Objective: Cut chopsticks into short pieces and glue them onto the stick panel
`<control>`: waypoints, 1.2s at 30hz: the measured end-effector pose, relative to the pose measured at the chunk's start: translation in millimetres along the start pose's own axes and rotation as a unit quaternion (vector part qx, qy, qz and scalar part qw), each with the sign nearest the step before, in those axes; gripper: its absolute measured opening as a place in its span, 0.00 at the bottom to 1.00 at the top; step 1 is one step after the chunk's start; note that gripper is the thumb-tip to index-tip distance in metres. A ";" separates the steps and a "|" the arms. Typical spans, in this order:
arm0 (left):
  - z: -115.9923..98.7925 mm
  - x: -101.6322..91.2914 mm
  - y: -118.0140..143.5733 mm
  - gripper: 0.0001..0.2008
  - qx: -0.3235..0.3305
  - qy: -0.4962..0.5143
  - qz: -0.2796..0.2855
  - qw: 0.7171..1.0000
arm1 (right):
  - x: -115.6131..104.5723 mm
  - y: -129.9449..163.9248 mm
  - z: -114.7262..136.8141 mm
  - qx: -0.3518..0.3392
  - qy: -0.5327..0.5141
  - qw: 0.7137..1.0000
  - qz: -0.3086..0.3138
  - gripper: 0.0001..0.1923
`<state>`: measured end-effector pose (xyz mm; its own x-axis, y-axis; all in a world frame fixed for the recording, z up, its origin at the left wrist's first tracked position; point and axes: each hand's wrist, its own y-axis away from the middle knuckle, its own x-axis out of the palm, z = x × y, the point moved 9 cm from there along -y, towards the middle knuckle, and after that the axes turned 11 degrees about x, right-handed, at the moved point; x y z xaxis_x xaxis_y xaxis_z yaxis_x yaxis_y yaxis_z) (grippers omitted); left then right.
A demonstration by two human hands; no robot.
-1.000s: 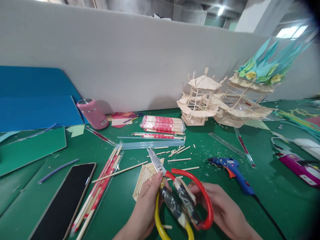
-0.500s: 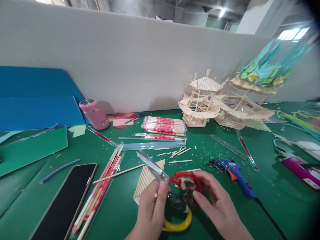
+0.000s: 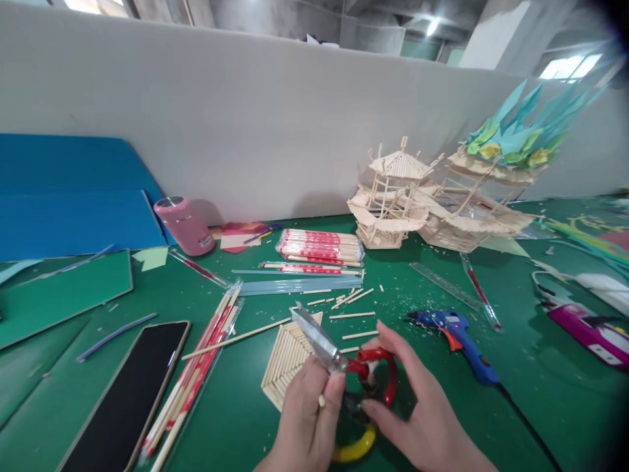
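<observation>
Low in the middle of the frame, the left hand (image 3: 307, 419) is closing around the scissors (image 3: 344, 367) near the pivot, with a short stick pinched under the thumb. The right hand (image 3: 417, 410) is gripping the red handle loop, fingers curled over it. The blades are pointing up-left over a flat panel of sticks (image 3: 285, 357) lying on the green worktop (image 3: 236, 419). A blue glue gun (image 3: 455, 334) is lying right of the hands.
</observation>
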<state>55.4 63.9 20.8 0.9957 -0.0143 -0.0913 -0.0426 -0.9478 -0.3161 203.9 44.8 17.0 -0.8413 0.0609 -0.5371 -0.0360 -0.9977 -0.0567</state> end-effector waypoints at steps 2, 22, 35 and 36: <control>5.2 0.2 -0.1 0.17 -0.031 0.001 0.004 1.000 | 5.7 -5.4 -4.7 0.064 -0.063 0.995 0.052 0.36; 45.0 7.9 5.5 0.15 -0.195 0.247 -0.014 0.949 | 10.3 -0.3 -0.1 -0.035 0.099 0.994 -0.041 0.16; 31.8 10.5 7.4 0.16 -0.156 0.180 0.043 0.970 | 16.2 14.2 -1.7 0.011 0.078 0.997 -0.024 0.14; 32.3 10.9 8.6 0.16 -0.165 0.199 0.038 0.965 | 15.0 14.1 -2.1 0.019 0.067 0.997 -0.026 0.11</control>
<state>63.2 65.9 -13.4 0.9463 -0.1463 0.2883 -0.1533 -0.9882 0.0016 191.9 31.7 6.3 -0.7581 0.1123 -0.6424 -0.1000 -0.9934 -0.0556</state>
